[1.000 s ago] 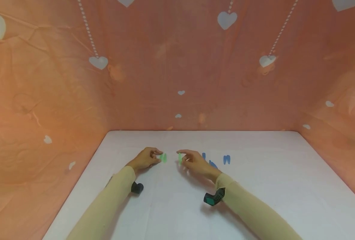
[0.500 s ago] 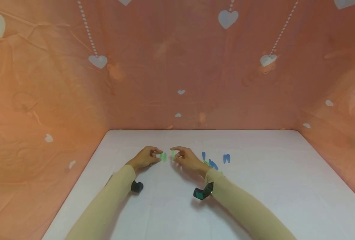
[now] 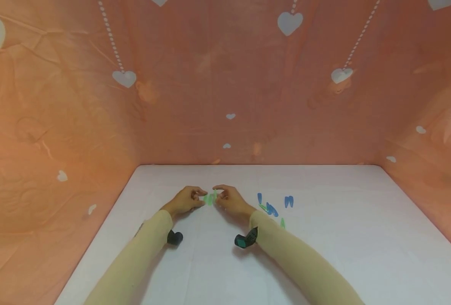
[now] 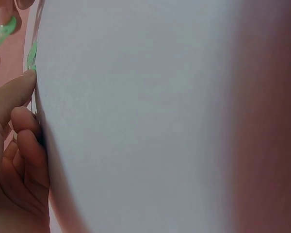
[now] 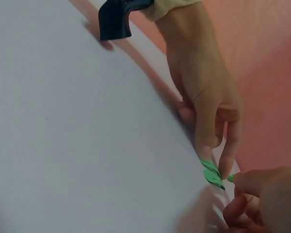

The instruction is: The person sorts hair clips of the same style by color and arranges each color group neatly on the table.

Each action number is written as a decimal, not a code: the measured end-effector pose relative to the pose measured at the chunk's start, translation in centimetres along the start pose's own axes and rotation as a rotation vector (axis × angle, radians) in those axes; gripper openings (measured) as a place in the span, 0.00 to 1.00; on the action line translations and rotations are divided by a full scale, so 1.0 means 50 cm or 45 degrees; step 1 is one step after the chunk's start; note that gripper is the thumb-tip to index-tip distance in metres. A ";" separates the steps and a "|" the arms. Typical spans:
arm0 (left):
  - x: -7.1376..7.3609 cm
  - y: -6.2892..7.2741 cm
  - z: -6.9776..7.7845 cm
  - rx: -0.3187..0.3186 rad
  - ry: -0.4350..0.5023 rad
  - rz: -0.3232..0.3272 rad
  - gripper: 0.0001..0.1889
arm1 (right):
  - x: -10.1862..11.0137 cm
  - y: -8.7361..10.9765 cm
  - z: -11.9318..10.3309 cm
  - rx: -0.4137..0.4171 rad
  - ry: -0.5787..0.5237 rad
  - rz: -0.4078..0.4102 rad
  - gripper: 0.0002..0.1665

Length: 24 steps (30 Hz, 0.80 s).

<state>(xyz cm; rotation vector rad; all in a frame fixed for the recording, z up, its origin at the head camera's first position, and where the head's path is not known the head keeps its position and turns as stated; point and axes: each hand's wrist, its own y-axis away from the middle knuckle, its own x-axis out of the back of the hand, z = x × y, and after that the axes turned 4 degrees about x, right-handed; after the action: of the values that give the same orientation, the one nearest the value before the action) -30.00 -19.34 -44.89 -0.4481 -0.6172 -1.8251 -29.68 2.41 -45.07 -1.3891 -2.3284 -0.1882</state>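
Green snap hair clips (image 3: 210, 199) lie side by side on the white table between my two hands. My left hand (image 3: 185, 200) holds the leftmost of them by its ends, between thumb and index finger. My right hand (image 3: 233, 201) pinches another green hair clip (image 3: 215, 194) close to the right of these. In the left wrist view, that held clip (image 4: 4, 34) is tilted beneath the fingers, apart from the clips on the table (image 4: 32, 54). The right wrist view has the left hand (image 5: 203, 87) at the green pair (image 5: 214, 177), with my right fingers beside it.
To the right lie several blue hair clips (image 3: 271, 209), a blue pair (image 3: 288, 201) and a green clip (image 3: 282, 223) near my right sleeve. The white table (image 3: 210, 262) ends at an orange cloth wall (image 3: 187, 127) with hearts. Each wrist wears a dark camera mount (image 3: 246, 239).
My right hand has moved left with its green hair clip, up to the green clips by my left hand, uncovering loose clips behind it. The left hand has stayed in place.
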 end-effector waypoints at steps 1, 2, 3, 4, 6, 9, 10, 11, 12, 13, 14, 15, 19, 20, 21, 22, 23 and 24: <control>0.000 0.000 0.000 0.002 0.002 0.000 0.19 | -0.001 -0.003 0.000 0.003 0.026 0.004 0.27; 0.000 0.000 0.000 0.001 -0.001 -0.001 0.19 | -0.003 -0.004 0.000 0.007 0.058 0.005 0.27; 0.000 0.000 0.000 -0.001 -0.003 0.001 0.19 | -0.004 -0.006 0.000 0.004 0.084 0.005 0.26; 0.000 0.000 0.000 -0.003 -0.003 0.001 0.19 | -0.005 -0.008 0.001 0.010 0.120 0.006 0.26; 0.001 0.000 0.001 -0.010 0.000 -0.002 0.19 | -0.008 -0.011 0.004 0.021 0.191 0.002 0.26; 0.001 0.000 0.001 -0.008 0.002 -0.004 0.19 | -0.011 -0.013 0.006 0.038 0.280 -0.001 0.25; 0.001 0.001 0.002 -0.006 0.004 -0.004 0.19 | -0.013 -0.013 0.006 0.045 0.309 0.000 0.25; 0.002 0.001 0.002 -0.002 0.006 -0.005 0.19 | -0.014 -0.014 0.006 0.052 0.330 0.001 0.25; 0.002 0.002 0.003 -0.001 0.009 -0.006 0.19 | -0.015 -0.014 0.005 0.050 0.348 0.004 0.25; 0.002 0.002 0.003 0.004 0.009 -0.006 0.20 | -0.016 -0.014 0.005 0.047 0.365 0.012 0.25; 0.001 0.003 0.004 0.005 0.013 -0.007 0.20 | -0.017 -0.015 0.005 0.045 0.384 0.020 0.25; 0.001 0.003 0.005 0.005 0.015 -0.007 0.20 | -0.017 -0.016 0.005 0.039 0.401 0.028 0.25; 0.001 0.004 0.005 0.004 0.022 -0.010 0.20 | -0.018 -0.018 0.005 -0.004 0.453 0.055 0.27; 0.001 0.004 0.005 0.004 0.023 -0.011 0.20 | -0.018 -0.019 0.005 -0.016 0.460 0.054 0.27; 0.001 0.003 0.004 0.005 0.023 -0.011 0.20 | -0.018 -0.019 0.004 -0.033 0.463 0.053 0.27; 0.000 0.003 0.004 0.005 0.024 -0.011 0.20 | -0.018 -0.020 0.004 -0.041 0.467 0.053 0.27; 0.001 0.003 0.004 0.004 0.022 -0.010 0.20 | -0.018 -0.020 0.003 -0.049 0.466 0.052 0.27; 0.001 0.003 0.003 0.004 0.019 -0.010 0.20 | -0.018 -0.021 0.002 -0.055 0.466 0.051 0.27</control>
<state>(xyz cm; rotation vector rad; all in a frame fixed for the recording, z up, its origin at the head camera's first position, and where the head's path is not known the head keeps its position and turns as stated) -29.89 -19.30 -44.72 -0.4302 -0.6120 -1.8333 -30.24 1.22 -45.43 -1.2948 -2.0041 -0.4436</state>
